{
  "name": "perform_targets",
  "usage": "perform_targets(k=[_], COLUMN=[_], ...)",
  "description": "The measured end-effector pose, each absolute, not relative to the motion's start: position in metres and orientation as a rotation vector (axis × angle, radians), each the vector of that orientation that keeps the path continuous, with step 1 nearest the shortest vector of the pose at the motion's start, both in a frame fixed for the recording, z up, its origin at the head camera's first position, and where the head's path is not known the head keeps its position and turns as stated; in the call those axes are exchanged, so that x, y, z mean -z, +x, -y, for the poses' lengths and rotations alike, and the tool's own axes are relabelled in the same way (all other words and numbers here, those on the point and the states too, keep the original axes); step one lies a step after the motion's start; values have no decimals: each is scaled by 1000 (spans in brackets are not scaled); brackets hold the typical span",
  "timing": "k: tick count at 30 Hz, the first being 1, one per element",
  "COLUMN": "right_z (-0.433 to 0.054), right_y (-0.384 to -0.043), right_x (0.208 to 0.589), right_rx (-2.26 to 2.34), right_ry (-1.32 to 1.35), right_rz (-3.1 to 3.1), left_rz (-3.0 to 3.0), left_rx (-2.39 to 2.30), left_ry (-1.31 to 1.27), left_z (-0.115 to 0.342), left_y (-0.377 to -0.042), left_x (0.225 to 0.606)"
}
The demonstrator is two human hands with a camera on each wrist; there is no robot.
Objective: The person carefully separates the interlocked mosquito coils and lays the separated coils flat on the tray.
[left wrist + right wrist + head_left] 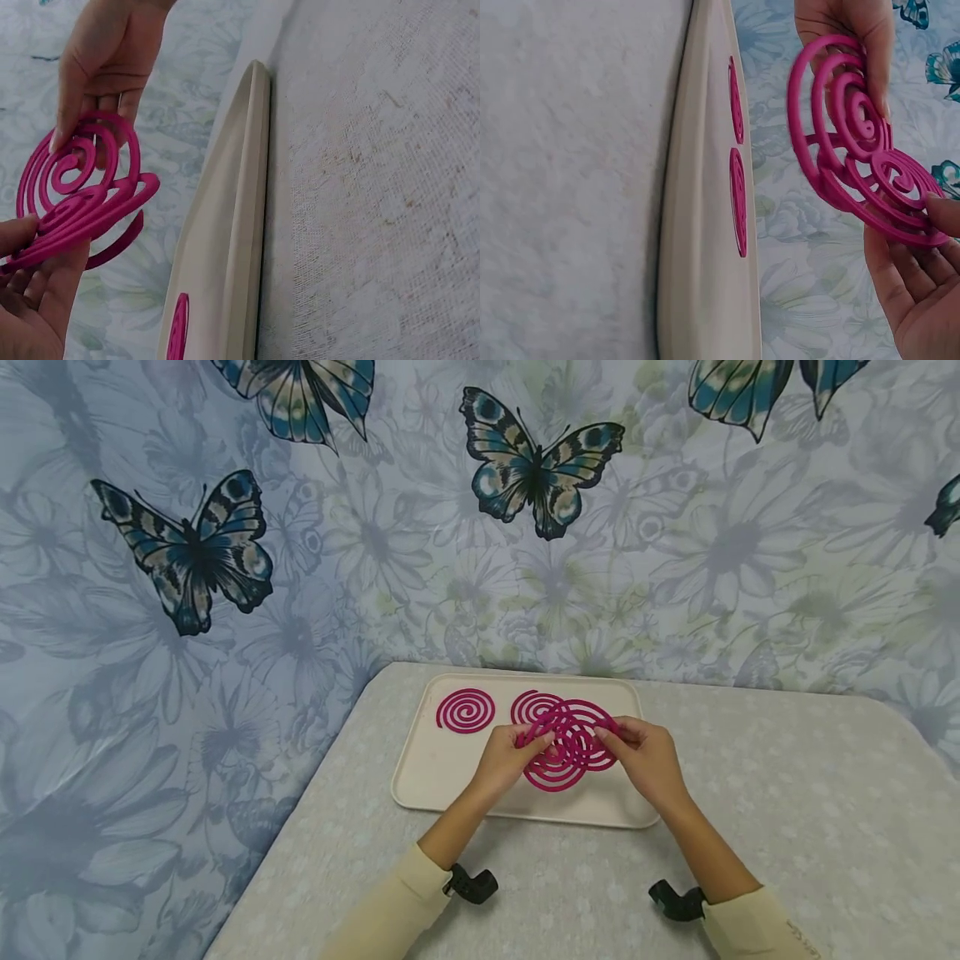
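Both hands hold a magenta pair of interlocked mosquito coils (553,787) raised over a cream tray (431,789). The left hand (501,758) pinches one coil at its left rim between thumb and fingers. At the opposite side, the right hand (652,762) pinches the other coil's rim. In the left wrist view the coils (124,199) overlap and stand tilted to each other; the right wrist view shows their rings (825,97) crossing. One flat mosquito coil (465,710) lies at the tray's left, and another coil (528,702) lies behind the hands, partly covered.
The tray, with a raised rim, rests on a table with a pale grey patterned cloth (795,793). Behind it hangs a floral backdrop (420,585) with butterflies. A black wrist mount (474,885) sits at the left cuff, another black mount (675,902) at the right.
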State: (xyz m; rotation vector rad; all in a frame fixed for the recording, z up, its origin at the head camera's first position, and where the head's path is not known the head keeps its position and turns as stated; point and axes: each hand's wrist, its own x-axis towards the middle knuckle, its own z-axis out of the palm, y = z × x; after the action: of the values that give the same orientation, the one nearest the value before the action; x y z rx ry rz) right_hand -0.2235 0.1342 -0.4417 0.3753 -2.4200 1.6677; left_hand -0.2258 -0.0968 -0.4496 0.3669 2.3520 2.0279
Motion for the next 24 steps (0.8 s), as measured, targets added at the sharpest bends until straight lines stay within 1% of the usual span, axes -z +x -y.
perform_targets(k=[5, 9, 16, 24], right_z=[-138, -144, -159, -182], right_y=[-230, -232, -236, -240], right_x=[438, 437, 435, 434], right_rx=[-1847, -1981, -2024, -2125], right_ry=[349, 264, 225, 159], right_rz=[2437, 2442, 2491, 2493], left_rz=[-2316, -2268, -2243, -2105], left_rx=[-1977, -1948, -1850, -1892], left_ry=[387, 381, 347, 263], left_z=[101, 104, 119, 140], left_y=[-229, -233, -241, -248], left_x=[448, 445, 441, 442])
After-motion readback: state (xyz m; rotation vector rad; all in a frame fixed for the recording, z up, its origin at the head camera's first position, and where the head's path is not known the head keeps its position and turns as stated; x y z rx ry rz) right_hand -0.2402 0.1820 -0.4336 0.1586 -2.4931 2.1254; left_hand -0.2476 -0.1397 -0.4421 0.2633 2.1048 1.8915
